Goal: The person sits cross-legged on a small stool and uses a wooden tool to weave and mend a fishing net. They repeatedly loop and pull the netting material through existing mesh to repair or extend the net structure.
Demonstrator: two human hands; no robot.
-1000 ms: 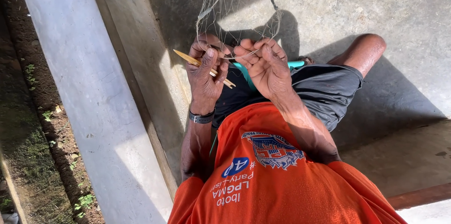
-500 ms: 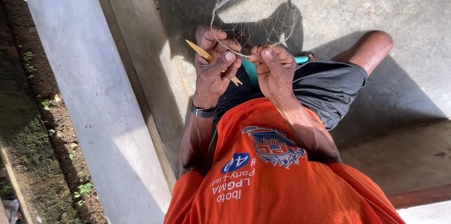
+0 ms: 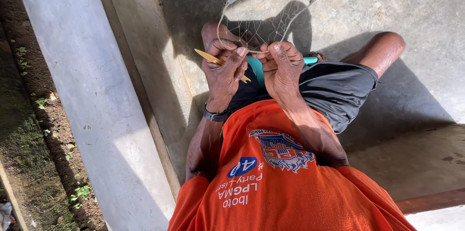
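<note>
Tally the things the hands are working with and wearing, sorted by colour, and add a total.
Yellowish wood: 1, the netting needle in the left hand
Pale, see-through: 1, the net pinched by the right hand
Teal: 1, the flat tool under the hands
Black: 1, the wristband
Total: 4

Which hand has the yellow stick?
The left hand, the one with the dark wristband. It holds the yellow stick; the right hand only pinches the net.

A pale, fine-meshed net (image 3: 264, 13) hangs taut above the lap, beside a slim yellow netting needle (image 3: 213, 59), tilted.
</note>
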